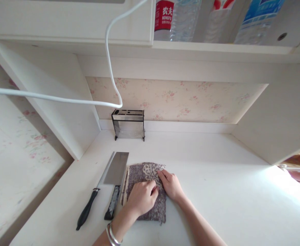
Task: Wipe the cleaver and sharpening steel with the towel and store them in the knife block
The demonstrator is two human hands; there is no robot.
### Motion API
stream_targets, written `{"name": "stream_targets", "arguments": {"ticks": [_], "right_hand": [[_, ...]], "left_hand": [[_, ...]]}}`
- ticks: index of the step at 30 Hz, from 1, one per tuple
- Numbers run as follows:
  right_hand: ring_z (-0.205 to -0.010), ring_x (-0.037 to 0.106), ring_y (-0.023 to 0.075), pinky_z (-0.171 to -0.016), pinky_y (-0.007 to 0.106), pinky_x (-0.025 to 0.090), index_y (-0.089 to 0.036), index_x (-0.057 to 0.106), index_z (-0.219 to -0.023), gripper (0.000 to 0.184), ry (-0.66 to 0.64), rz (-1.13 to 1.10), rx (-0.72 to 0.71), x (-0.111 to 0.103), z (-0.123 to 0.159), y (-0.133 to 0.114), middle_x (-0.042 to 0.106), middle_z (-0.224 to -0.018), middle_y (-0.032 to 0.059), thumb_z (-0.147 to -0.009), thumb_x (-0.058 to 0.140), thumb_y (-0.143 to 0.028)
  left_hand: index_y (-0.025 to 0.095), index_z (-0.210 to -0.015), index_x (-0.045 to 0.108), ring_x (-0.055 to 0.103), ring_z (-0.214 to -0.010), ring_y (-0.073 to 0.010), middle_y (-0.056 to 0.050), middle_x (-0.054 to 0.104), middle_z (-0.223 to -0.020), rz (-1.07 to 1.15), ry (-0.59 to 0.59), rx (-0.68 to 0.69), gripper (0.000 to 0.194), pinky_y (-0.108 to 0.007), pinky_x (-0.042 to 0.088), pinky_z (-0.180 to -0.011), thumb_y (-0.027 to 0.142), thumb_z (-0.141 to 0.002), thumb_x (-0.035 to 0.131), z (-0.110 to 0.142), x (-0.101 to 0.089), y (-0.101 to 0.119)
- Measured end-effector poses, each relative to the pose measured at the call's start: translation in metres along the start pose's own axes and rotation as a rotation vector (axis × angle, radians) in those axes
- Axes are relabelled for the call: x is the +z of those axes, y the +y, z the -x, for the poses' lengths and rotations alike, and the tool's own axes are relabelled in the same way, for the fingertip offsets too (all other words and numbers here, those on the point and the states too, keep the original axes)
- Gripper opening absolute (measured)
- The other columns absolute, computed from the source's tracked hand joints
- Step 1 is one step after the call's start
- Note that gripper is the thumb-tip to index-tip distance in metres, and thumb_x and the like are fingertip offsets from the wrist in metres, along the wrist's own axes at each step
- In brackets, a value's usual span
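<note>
A folded brown-and-cream patterned towel [155, 210] with frayed edges lies on the white counter in front of me. My left hand [143, 196] rests on the middle of it, fingers curled in; whether they hold anything is hidden. At the towel's upper right edge, the closed fingers of my right hand [171, 184] grip the cloth. Left of the towel lies a cleaver [118, 167], its wide blade pointing away and its dark handle towards me. Beside that is a sharpening steel [87, 208] with a black handle.
A knife stand [128, 115] with a black frame stands against the back wall. A white cable [88, 101] hangs across the upper left. Water bottles [186, 20] stand on the shelf above the counter [216, 191]. Side panels bound the counter left and right.
</note>
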State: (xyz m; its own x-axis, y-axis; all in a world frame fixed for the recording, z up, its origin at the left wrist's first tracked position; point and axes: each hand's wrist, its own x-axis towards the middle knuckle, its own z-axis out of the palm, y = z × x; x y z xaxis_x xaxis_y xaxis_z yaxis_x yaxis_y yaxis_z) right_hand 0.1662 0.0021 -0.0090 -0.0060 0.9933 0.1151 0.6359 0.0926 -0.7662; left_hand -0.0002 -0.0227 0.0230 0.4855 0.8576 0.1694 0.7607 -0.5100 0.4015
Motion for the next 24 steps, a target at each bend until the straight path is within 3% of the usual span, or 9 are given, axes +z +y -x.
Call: {"name": "stream_targets", "arguments": {"ticks": [24], "right_hand": [[-0.058, 0.052, 0.0155, -0.057, 0.024, 0.030, -0.023, 0.046, -0.066, 0.041, -0.018, 0.022, 0.007, 0.0012, 0.0002, 0.0030, 0.058, -0.061, -0.0002, -0.095, 0.032, -0.048]], "left_hand": [[0.022, -0.075, 0.051, 0.060, -0.062, -0.0149, 0.000, 0.066, -0.070, 0.014, -0.007, -0.007, 0.023, -0.025, 0.033, -0.058, 0.030, -0.093, 0.039, -0.0011, -0.0002, -0.0007]]}}
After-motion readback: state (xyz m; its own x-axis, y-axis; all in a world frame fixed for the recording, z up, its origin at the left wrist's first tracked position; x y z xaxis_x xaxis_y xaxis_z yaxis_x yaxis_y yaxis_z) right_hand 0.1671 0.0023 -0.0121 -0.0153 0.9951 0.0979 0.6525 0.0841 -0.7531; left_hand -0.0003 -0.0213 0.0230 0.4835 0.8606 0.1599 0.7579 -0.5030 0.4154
